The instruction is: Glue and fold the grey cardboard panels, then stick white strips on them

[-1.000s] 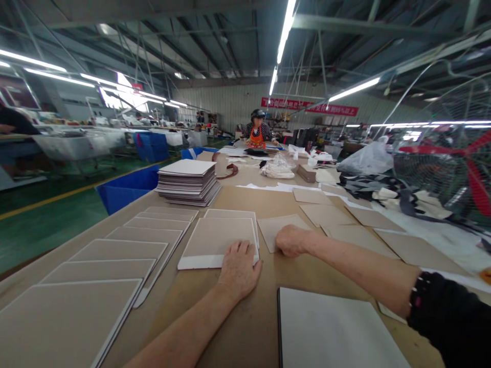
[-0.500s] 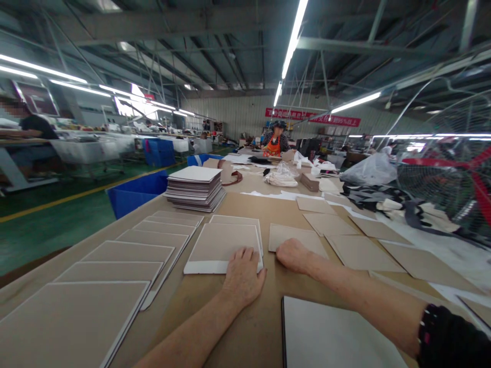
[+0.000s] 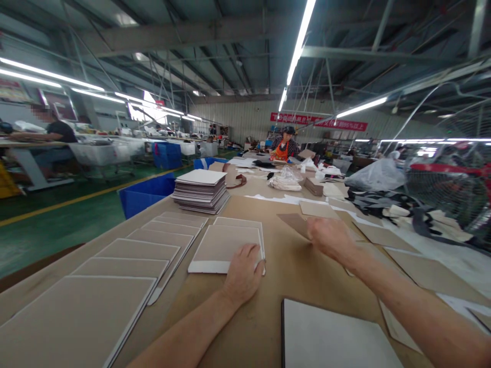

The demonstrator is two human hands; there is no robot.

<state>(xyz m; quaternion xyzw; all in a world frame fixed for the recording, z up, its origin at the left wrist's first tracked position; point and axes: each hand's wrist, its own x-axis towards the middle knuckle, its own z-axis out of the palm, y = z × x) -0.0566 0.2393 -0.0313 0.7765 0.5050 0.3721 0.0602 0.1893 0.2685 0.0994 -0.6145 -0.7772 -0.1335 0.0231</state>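
Observation:
My left hand [image 3: 244, 273] lies with fingers stretched over the right front corner of a beige panel with white edges [image 3: 224, 243], which rests partly over another like it. Above the table, my right hand [image 3: 330, 237] is closed on the edge of a thin beige sheet [image 3: 294, 223], lifted and tilted; its fingertips are partly hidden. More flat beige sheets [image 3: 422, 266] lie under and beyond my right forearm. In front of me, a white board with a dark edge [image 3: 333, 335] lies at the table's near side.
Overlapping beige panels [image 3: 76, 312] run along the left side of the table [image 3: 230, 327]. A tall stack of boards [image 3: 201, 191] stands behind them, beside a blue bin [image 3: 148, 194]. Fabric scraps [image 3: 406, 212] and a fan [image 3: 452, 189] are at right. A person in an orange apron [image 3: 283, 148] is at the far end.
My right hand has picked the beige sheet up off the table and moved it up and to the right. My left hand stays on the panel. The camera view has shifted slightly.

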